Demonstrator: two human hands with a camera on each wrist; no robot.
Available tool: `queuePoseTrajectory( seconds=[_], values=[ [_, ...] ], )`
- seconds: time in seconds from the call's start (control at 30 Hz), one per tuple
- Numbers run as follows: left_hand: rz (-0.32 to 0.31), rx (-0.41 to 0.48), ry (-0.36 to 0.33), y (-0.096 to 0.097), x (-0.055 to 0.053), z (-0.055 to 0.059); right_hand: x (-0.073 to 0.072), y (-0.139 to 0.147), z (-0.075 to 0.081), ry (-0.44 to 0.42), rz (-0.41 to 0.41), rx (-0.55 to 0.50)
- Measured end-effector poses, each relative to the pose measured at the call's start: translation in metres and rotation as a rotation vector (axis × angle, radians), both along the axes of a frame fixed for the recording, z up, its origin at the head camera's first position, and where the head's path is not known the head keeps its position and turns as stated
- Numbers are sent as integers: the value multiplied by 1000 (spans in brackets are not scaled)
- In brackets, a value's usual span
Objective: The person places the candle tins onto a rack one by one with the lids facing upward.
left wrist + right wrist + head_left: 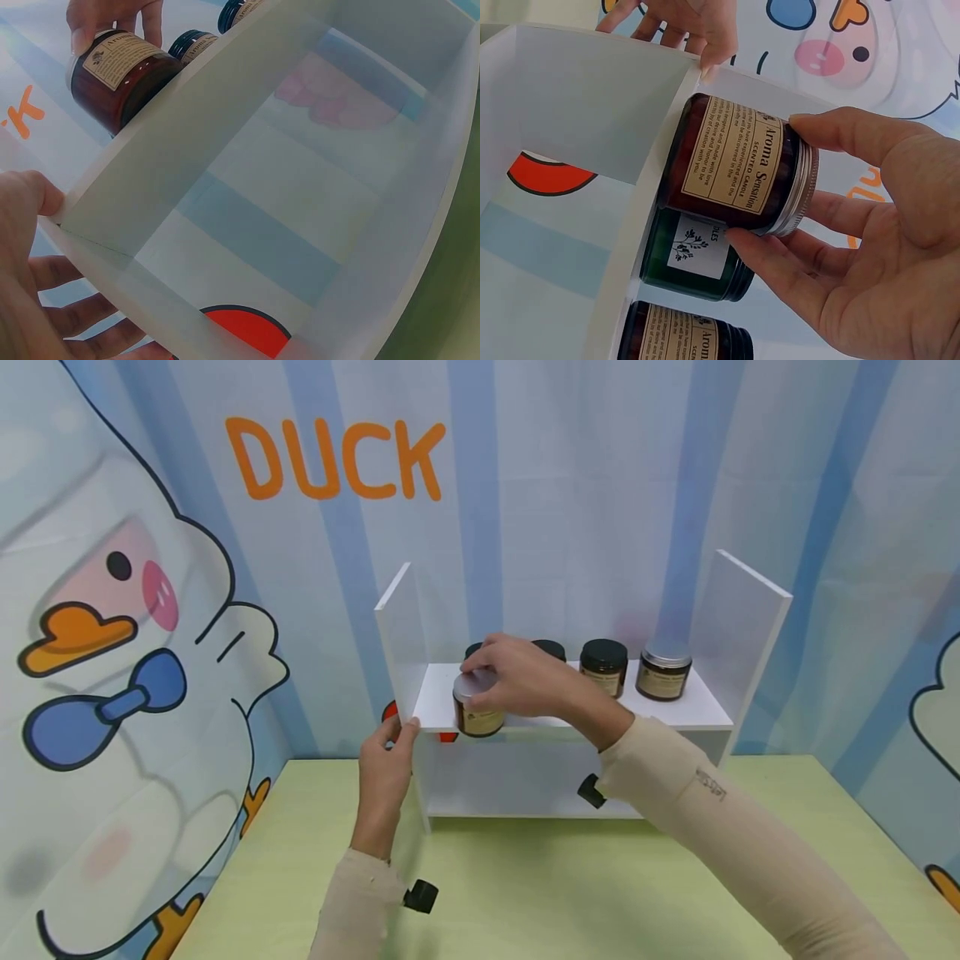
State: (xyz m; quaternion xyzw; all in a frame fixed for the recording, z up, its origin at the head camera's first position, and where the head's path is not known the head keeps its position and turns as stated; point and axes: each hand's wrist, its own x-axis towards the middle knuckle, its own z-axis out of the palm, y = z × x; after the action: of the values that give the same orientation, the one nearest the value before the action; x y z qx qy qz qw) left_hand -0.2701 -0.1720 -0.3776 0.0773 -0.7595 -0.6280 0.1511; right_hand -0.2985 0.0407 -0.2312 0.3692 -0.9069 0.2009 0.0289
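Note:
My right hand [525,677] holds an amber scented candle jar [731,157] by its silver lid, thumb on one side and fingers on the other. The jar is upright at the front edge of the upper board of a white shelf unit [708,714], near its left end. At the unit's left front corner, my left hand [384,768] grips the side panel, thumb at the front edge and fingers along the outer face. Directly behind the held jar stands a green glass jar [690,251], mostly hidden by my right hand in the head view.
On the same board stand a black-lidded candle jar [603,667], a silver-lidded one [664,674] at the right, and another dark lid [550,649] partly behind my right hand. Tall side panels [742,627] rise at both ends. The unit rests on a pale green table [540,893].

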Motion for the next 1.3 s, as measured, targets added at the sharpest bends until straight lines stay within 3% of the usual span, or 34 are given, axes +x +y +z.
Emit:
queuePoseTrajectory(
  seconds=[0.8,1.07,1.3],
  values=[
    [-2,-11,-10,0,-1,0,-6,-19,14,-49,73,72],
    [12,-15,-19,-1,-3,0,-5,-26,19,-95,20,97],
    [1,-2,-17,-1,-3,0,-6,-30,19,-80,31,117]
  ],
)
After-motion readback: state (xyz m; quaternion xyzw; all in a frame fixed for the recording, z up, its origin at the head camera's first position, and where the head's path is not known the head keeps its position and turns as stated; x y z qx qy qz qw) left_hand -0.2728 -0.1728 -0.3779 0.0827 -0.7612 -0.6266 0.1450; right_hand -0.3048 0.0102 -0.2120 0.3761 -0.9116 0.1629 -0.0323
